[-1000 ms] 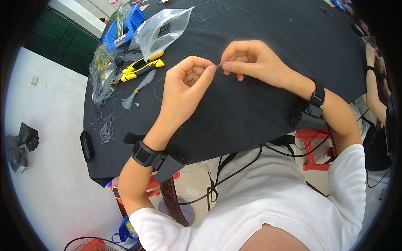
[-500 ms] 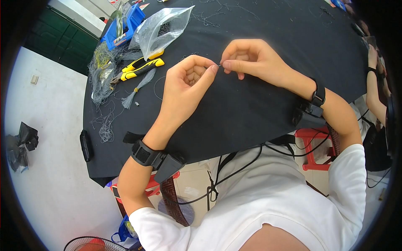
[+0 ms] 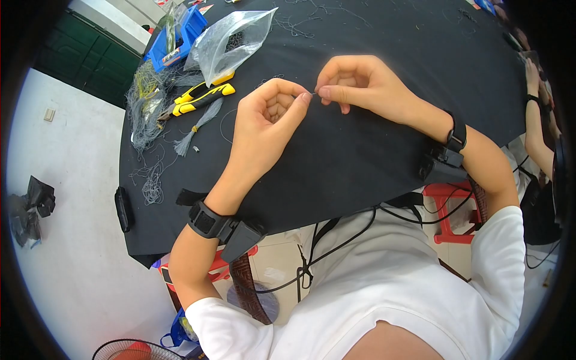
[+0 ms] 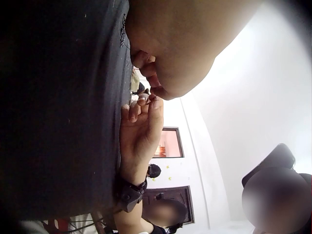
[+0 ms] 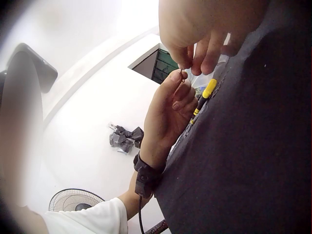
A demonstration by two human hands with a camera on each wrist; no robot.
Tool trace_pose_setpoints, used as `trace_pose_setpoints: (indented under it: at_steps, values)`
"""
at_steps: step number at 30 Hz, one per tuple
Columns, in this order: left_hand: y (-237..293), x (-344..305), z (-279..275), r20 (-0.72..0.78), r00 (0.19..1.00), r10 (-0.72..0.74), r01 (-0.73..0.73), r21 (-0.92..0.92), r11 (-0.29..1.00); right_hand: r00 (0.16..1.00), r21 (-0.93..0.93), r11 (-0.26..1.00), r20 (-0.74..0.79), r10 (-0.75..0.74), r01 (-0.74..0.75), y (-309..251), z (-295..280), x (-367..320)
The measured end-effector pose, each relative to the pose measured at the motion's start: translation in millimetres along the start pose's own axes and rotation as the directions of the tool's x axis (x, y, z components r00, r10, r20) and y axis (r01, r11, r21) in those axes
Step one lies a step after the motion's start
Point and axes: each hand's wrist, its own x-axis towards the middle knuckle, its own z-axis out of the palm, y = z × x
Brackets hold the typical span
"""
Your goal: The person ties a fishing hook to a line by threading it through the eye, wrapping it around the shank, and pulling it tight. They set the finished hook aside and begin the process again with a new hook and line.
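Thumb and index finger of my left hand pinch one end of a tiny thin wire-like piece, above the black table. Facing it, my right hand pinches the other end with thumb and index finger, the fingertips of both hands almost meeting. In the right wrist view the piece shows as a small dark sliver at the left thumb tip; I cannot tell its exact kind. The left hand's other fingers are curled inward. Pliers with yellow and black handles lie to the left of the left hand.
A clear plastic bag and a blue bin stand at the back left. Tangled grey strands, a tied grey bundle and a loose coil lie on the left. Another person's arm is at the right edge.
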Motion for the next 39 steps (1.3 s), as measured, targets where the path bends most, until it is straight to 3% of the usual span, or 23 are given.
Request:
trace_pose_setpoints:
  at_steps: [8, 12, 15, 16, 17, 19, 21, 23, 25, 28, 32, 35, 39]
  values:
    - [1, 0, -1, 0.015, 1.0, 0.012, -0.013, 0.037, 0.999, 1.0, -0.031, 0.999, 0.01, -0.019, 0.019, 0, 0, -1]
    - [6, -3, 0, 0.018, 0.996, 0.087, -0.089, 0.162, 0.983, 0.991, 0.065, 0.993, 0.093, 0.096, -0.103, -2, -3, -2]
    - [10, -7, 5, 0.071, 0.934, 0.351, -0.356, 0.285, 0.89, 0.948, 0.228, 0.938, 0.243, 0.204, -0.261, -2, 4, -5]
    - [17, -8, 8, 0.155, 0.877, 0.456, -0.481, 0.28, 0.831, 0.927, 0.271, 0.915, 0.308, 0.213, -0.3, -4, 9, -7]
    - [25, -11, 7, 0.266, 0.837, 0.478, -0.545, 0.324, 0.774, 0.902, 0.31, 0.887, 0.372, 0.217, -0.342, -7, 13, -9]
    - [28, -20, 14, 0.303, 0.856, 0.419, -0.498, 0.264, 0.826, 0.875, 0.42, 0.815, 0.439, 0.204, -0.4, -8, 16, -11]
    - [23, -19, 19, 0.352, 0.786, 0.509, -0.6, 0.236, 0.764, 0.853, 0.514, 0.733, 0.492, 0.174, -0.446, -6, 16, -11]
    - [15, -19, 22, 0.382, 0.731, 0.565, -0.664, 0.21, 0.717, 0.89, 0.515, 0.742, 0.383, 0.248, -0.429, -7, 20, -9]
    - [17, -21, 24, 0.375, 0.762, 0.527, -0.623, 0.208, 0.754, 0.937, 0.534, 0.77, 0.218, 0.274, -0.349, -12, 28, -11]
    - [17, -22, 24, 0.374, 0.793, 0.48, -0.577, 0.211, 0.789, 0.976, 0.552, 0.805, 0.142, 0.167, -0.218, -14, 26, -8]
    - [23, -21, 21, 0.35, 0.837, 0.42, -0.521, 0.279, 0.807, 0.986, 0.637, 0.753, 0.123, 0.113, -0.166, -8, 7, -6]
    - [23, -20, 20, 0.29, 0.87, 0.399, -0.481, 0.321, 0.816, 0.996, 0.549, 0.832, -0.002, 0.094, -0.077, -12, -13, -1]
    - [23, -17, 14, 0.193, 0.923, 0.332, -0.381, 0.35, 0.856, 0.953, 0.33, 0.939, -0.243, 0.181, -0.094, -7, -37, 6]
